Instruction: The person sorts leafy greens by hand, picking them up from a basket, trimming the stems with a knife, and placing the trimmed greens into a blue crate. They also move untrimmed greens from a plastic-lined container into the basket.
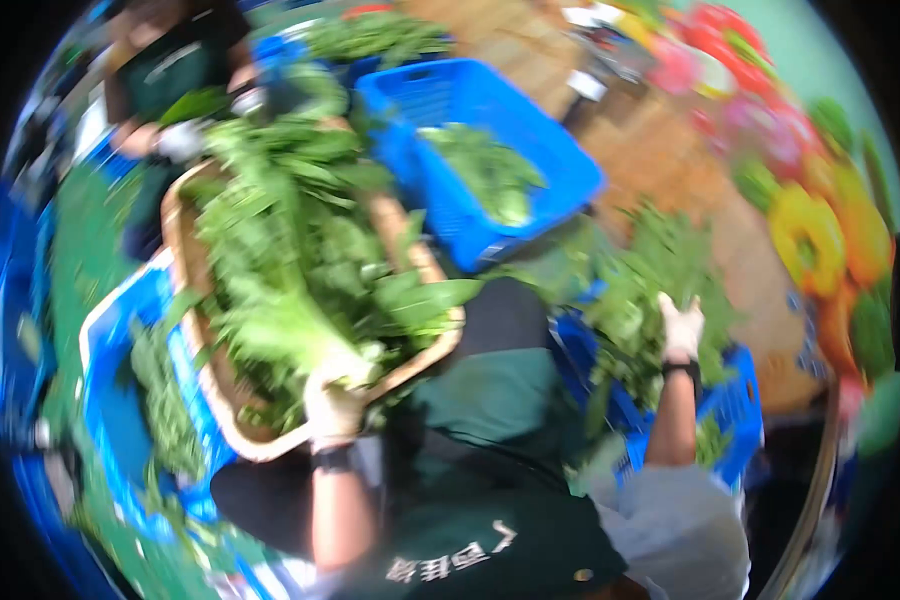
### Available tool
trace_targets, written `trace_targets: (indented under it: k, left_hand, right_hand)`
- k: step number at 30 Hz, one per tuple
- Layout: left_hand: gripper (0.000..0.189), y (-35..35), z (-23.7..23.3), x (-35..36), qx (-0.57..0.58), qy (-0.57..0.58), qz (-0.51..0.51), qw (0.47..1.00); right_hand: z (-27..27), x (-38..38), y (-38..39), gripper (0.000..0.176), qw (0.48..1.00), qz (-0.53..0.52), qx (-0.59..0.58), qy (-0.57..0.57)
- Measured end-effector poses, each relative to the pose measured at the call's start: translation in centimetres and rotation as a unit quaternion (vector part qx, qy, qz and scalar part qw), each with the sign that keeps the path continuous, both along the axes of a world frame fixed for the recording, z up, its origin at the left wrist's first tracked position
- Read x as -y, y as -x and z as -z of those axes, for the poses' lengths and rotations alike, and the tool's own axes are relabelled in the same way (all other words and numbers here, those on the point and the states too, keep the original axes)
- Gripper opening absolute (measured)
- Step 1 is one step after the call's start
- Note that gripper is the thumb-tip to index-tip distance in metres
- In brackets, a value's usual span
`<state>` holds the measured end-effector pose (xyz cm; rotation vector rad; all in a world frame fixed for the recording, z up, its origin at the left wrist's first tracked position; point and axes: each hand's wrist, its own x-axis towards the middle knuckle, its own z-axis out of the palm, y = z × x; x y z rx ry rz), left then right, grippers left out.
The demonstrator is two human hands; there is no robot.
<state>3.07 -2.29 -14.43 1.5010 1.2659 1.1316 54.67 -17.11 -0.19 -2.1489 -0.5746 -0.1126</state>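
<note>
My left hand [333, 405] is closed around the pale stem end of a leafy green bunch [292, 305], at the near edge of the tan-rimmed basket [176, 245]. The stem end sits right in that grip, pinched between thumb and fingers; the stalks and leaves run away from me, over the greens heaped in the basket, toward its far edge. A dark band [332, 459] circles this wrist.

My right hand [682, 328] is well apart from the bunch, over the loose greens [645, 280] piled at the far edge of the right-hand blue crate [738, 410]. Its fingers look spread, pointing away from me; with the blur, I cannot tell whether they touch any leaf.

Just beyond the basket's right edge I have another blue crate [470, 238], with cut greens [485, 170] lying inside. Against the basket's left edge stands a blue-lined container [113, 410] with more greens [165, 400] along its right side. Past the basket's far left corner, a co-worker [175, 80] wears pale gloves [181, 141].
</note>
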Motion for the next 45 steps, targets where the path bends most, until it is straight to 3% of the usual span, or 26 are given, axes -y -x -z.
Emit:
trace_targets:
  k: [1,2,3,4,5,6,8,9,10,12,13,14,17,19,21,22,24,25,28,29,30,32,34,37,41,45]
  left_hand:
    - [0.009,-1.3,-3.3,0.7,-0.003,-0.009,-0.038,0.999]
    - [0.010,-0.5,-3.5,0.0,-0.117,-0.051,0.027,0.991]
    - [0.011,-1.5,-5.3,-0.4,0.183,0.067,-0.013,0.981]
    - [0.012,-1.2,-7.3,-1.0,-0.075,-0.045,0.011,0.996]
    - [0.030,-1.6,-7.9,-1.3,0.366,0.089,0.075,0.923]
    - [0.031,-2.0,-9.0,-1.4,0.490,0.158,0.109,0.850]
    - [0.034,-1.6,-10.4,-1.2,0.452,0.180,0.150,0.860]
    - [0.035,-0.3,-10.1,-1.2,0.384,0.192,0.132,0.893]
    - [0.040,0.1,-9.7,-1.2,0.427,0.193,0.122,0.875]
    - [0.042,0.1,-9.5,-0.2,0.606,0.193,0.035,0.771]
    - [0.044,-0.4,-7.1,0.1,0.740,0.237,-0.017,0.630]
    - [0.044,-0.1,-1.0,0.4,0.782,0.253,0.053,0.567]
    - [0.035,0.2,0.7,1.8,0.650,0.415,-0.082,0.632]
    - [0.056,0.9,-7.0,2.6,0.548,0.400,-0.046,0.733]
    - [0.068,1.0,-10.8,2.6,0.478,0.332,-0.040,0.812]
    - [0.057,0.6,-10.6,1.7,0.527,0.349,-0.058,0.773]
    - [0.043,-0.7,-9.3,0.1,0.548,0.254,-0.105,0.790]
    - [0.031,-0.7,-9.2,-0.3,0.544,0.296,-0.114,0.777]
    - [0.032,-0.5,-7.1,0.2,0.637,0.286,-0.069,0.713]
    - [0.032,-0.8,-7.3,0.6,0.662,0.266,-0.059,0.698]
    - [0.032,-0.7,-6.6,0.8,0.660,0.267,-0.062,0.699]
    - [0.042,-0.4,-4.6,0.9,0.672,0.229,-0.061,0.702]
    - [0.044,0.3,-4.8,1.1,0.663,0.189,-0.069,0.721]
    - [0.037,2.1,-4.7,1.6,0.664,0.194,0.069,0.718]
    - [0.040,1.8,-9.9,1.6,0.580,0.216,-0.017,0.785]
    - [0.041,2.7,-10.4,1.9,0.609,0.271,0.057,0.743]
  right_hand:
    - [-2.6,-3.6,6.5,0.043,0.999,-0.018,-0.022,0.015]
    - [-1.9,-5.8,10.3,0.025,0.963,-0.155,-0.191,-0.108]
    - [-1.3,-7.6,13.4,0.014,0.804,-0.345,-0.442,-0.195]
    - [-2.3,-9.2,20.4,0.018,0.877,-0.349,-0.328,0.042]
    - [-0.9,-10.5,23.0,0.021,0.658,-0.440,-0.612,0.003]
    - [-4.6,-10.9,30.5,0.023,0.741,-0.510,-0.436,0.021]
    - [-3.1,-12.7,34.8,0.019,0.721,-0.557,-0.411,0.040]
    - [-2.3,-13.7,35.5,0.017,0.726,-0.505,-0.463,0.050]
    - [-1.8,-14.4,36.3,0.015,0.728,-0.451,-0.513,0.061]
    - [-0.7,-14.5,37.9,0.017,0.703,-0.456,-0.544,0.050]
    - [1.0,-14.3,38.5,0.021,0.702,-0.430,-0.567,0.011]
    - [2.7,-14.2,39.0,0.025,0.701,-0.402,-0.588,-0.028]
    - [5.7,-12.9,38.7,0.024,0.754,-0.427,-0.499,-0.018]
    - [5.8,-12.3,37.6,0.021,0.789,-0.454,-0.413,0.001]
    - [6.9,-12.1,36.0,0.019,0.807,-0.582,-0.097,0.004]
    - [6.3,-11.9,35.9,0.015,0.779,-0.625,0.053,-0.016]
    - [6.6,-11.2,36.1,0.015,0.764,-0.639,0.084,0.021]
    - [6.8,-11.1,36.1,0.015,0.751,-0.647,0.119,0.057]
    - [7.9,-11.9,35.6,0.020,0.786,-0.617,0.023,0.024]
    - [9.6,-12.1,35.2,0.022,0.798,-0.579,-0.169,0.007]
    - [8.3,-12.1,36.1,0.024,0.751,-0.483,-0.447,-0.043]
    - [6.0,-12.6,36.8,0.023,0.718,-0.409,-0.563,-0.010]
    - [6.0,-12.5,37.0,0.024,0.687,-0.486,-0.538,0.052]
    - [4.8,-13.0,37.2,0.021,0.648,-0.536,-0.525,0.132]
    - [6.0,-13.3,38.0,0.017,0.697,-0.525,-0.488,0.025]
    - [5.7,-12.7,37.6,0.017,0.697,-0.505,-0.508,0.032]
